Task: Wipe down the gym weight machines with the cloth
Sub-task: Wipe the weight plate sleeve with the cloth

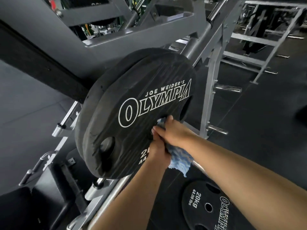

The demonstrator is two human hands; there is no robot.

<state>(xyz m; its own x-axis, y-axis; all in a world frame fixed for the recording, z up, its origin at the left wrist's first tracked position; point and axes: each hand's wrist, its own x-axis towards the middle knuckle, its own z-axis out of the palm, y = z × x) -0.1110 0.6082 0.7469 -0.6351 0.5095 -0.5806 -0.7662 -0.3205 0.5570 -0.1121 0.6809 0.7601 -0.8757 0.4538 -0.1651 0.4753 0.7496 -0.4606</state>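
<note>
In the head view, the person works at the middle of a big black weight plate [132, 113] loaded on a grey machine frame [103, 39]. Both hands meet at the plate's hub. The right hand [172, 130] is curled around a blue and white cloth [180, 161], bunching it against the centre of the plate, with the loose end hanging below the wrist. The left hand [157, 151] comes up from below and is curled onto the same cloth; exactly which fingers pinch it is hidden by the right hand.

As a judgement, the job is only partway through: the wiping is at the hub, nothing shows whether the plate's face and rim have been covered, and the frame, the silver bars [106, 198] under the plate and the black pad [48, 185] at lower left look untouched by the cloth at this moment. A second plate [206, 206] lies flat on the dark floor [265, 113] near the arms.

For room, the plate's outer edge stands clear to the right, with open floor beyond. Short pegs [217, 130] jut from an upright post close behind the hands, and the frame crowds in above and to the left.
</note>
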